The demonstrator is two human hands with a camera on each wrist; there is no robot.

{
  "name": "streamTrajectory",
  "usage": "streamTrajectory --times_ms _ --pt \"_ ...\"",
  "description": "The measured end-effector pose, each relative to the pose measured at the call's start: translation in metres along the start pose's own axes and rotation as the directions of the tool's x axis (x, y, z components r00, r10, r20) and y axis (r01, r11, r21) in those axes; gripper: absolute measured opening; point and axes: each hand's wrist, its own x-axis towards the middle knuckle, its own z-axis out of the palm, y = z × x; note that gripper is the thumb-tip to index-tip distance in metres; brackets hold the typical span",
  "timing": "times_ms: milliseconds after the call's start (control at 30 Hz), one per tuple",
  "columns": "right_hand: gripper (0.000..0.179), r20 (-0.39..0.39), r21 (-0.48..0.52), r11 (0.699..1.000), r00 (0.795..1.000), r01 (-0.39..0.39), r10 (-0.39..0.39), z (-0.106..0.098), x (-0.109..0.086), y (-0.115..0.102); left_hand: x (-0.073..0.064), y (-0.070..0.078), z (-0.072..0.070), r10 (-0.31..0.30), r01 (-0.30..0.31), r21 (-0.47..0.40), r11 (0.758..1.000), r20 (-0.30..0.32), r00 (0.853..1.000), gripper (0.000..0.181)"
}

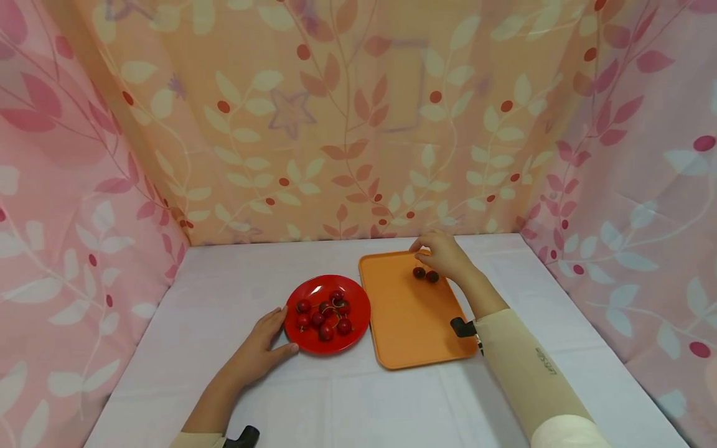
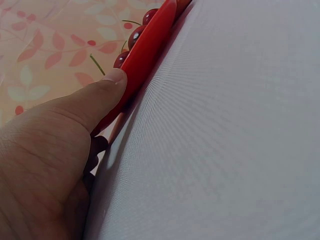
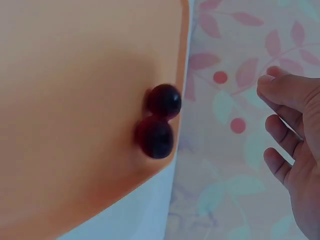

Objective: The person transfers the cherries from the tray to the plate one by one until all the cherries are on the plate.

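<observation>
In the head view, my left hand point(image 1: 260, 348) lies at the left rim of a red plate point(image 1: 358, 317), thumb and fingers spread apart along the edge. My left thumb point(image 2: 107, 92) touches that rim in the left wrist view. Several dark red cherries point(image 1: 317, 318), some with stems, are heaped on the plate. My right hand point(image 1: 445, 255) hovers over the far right corner of an orange tray point(image 1: 400, 323). Two dark cherries point(image 3: 157, 136) sit side by side on the tray near that corner. Loosely bent, the right fingers point(image 3: 277, 130) show nothing between them.
A white cloth point(image 1: 235, 274) covers the table under the plate and tray, which stand close together. Flower-patterned curtains point(image 1: 252, 124) enclose the back and both sides, with the back one just behind the tray's far edge.
</observation>
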Motion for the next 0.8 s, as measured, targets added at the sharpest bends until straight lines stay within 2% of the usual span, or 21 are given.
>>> streamTrajectory --times_ms 333,600,800 --pt "0.015 0.021 -0.060 0.993 0.995 -0.099 0.100 0.013 -0.006 0.030 0.000 0.002 -0.001 -0.014 0.014 0.007 1.000 0.007 1.000 0.097" --pt "0.013 -0.016 -0.172 0.960 0.975 -0.219 0.220 0.026 -0.014 0.050 0.001 0.000 0.001 -0.006 0.006 0.009 1.000 0.004 1.000 0.097" --pt "0.013 -0.005 -0.185 0.954 0.971 -0.234 0.237 0.030 -0.017 0.056 0.001 -0.002 0.000 -0.003 0.003 0.013 1.000 0.002 1.000 0.097"
